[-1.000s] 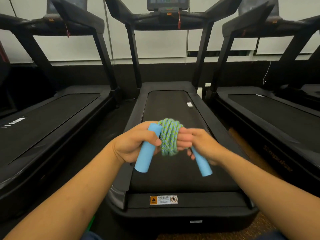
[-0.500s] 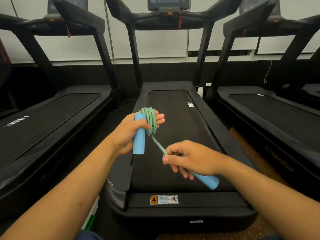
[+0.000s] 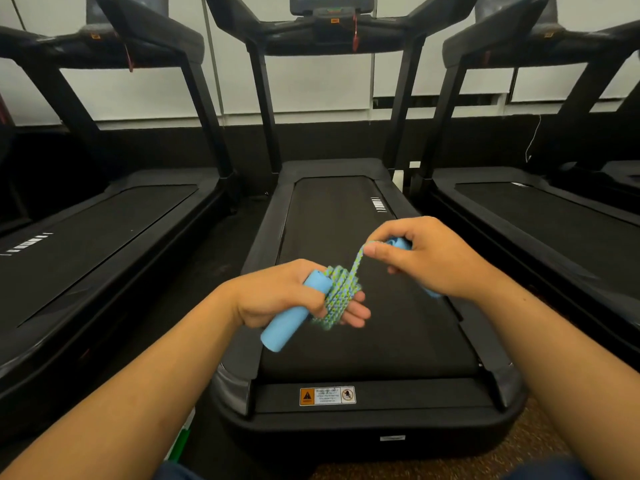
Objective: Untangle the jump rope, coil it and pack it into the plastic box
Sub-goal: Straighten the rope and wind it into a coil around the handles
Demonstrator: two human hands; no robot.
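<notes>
The jump rope has a green-and-blue braided cord [image 3: 337,296] and two light blue foam handles. My left hand [image 3: 277,294] grips one blue handle [image 3: 289,317], and the cord is wound in a coil around that hand's fingers. My right hand [image 3: 424,254] holds the second blue handle [image 3: 398,243] higher and to the right, pinching a short taut stretch of cord that runs down to the coil. Both hands hover over the middle treadmill's belt. The plastic box is not in view.
Three black treadmills stand side by side; the middle treadmill [image 3: 349,216] lies straight ahead, with its rear end cover [image 3: 329,396] near me. Something green and white [image 3: 181,441] shows on the floor at lower left. A brown speckled floor [image 3: 519,445] lies at right.
My right hand has swung up and to the right, over the coil, carrying its handle. My left hand has dropped lower and toward the centre, tilting its handle.
</notes>
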